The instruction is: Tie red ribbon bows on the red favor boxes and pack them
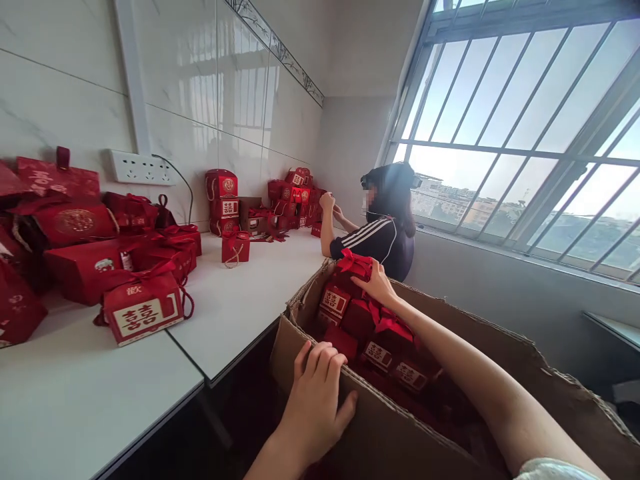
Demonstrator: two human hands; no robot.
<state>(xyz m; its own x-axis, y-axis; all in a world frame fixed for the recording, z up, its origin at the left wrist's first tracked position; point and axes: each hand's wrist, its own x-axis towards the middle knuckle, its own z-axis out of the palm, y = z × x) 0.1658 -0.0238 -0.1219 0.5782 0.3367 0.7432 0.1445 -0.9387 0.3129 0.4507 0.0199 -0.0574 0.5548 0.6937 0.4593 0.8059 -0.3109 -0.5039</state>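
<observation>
A large cardboard box (380,433) stands in front of me, filled with several small red gift boxes (380,333) tied with red ribbons. My left hand (315,400) grips the near rim of the cardboard box, fingers curled over its edge. My right hand (379,283) reaches across the box to its far side and closes on the ribbon of a red gift box (353,267) at the top of the pile.
A white counter (240,300) runs along the tiled wall on the left, holding many red gift boxes and bags (143,310). Another person (385,230) sits at the far end handling red boxes (295,193). A barred window (525,133) fills the right.
</observation>
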